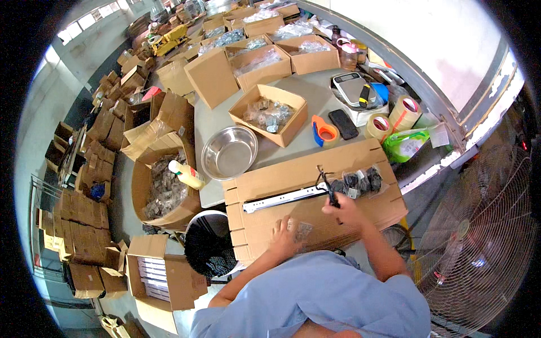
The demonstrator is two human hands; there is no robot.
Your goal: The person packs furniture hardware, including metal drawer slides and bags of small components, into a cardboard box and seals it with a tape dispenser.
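Observation:
A flat stack of brown cardboard [265, 183] lies in front of me with a long metal drawer slide [282, 198] across it. My left hand [283, 235] rests on the cardboard and touches a small clear plastic bag [302, 230] of parts. My right hand [342, 209] grips a black tool [329, 188] beside the slide's right end. Several small clear bags of dark hardware [360, 181] lie just beyond my right hand.
A steel bowl [228, 153] and an open box of bagged parts [269, 114] sit on the grey table, with tape rolls [378, 127], a phone [342, 124] and a scale [352, 90]. Cartons crowd the left floor; a big fan [479, 236] stands right.

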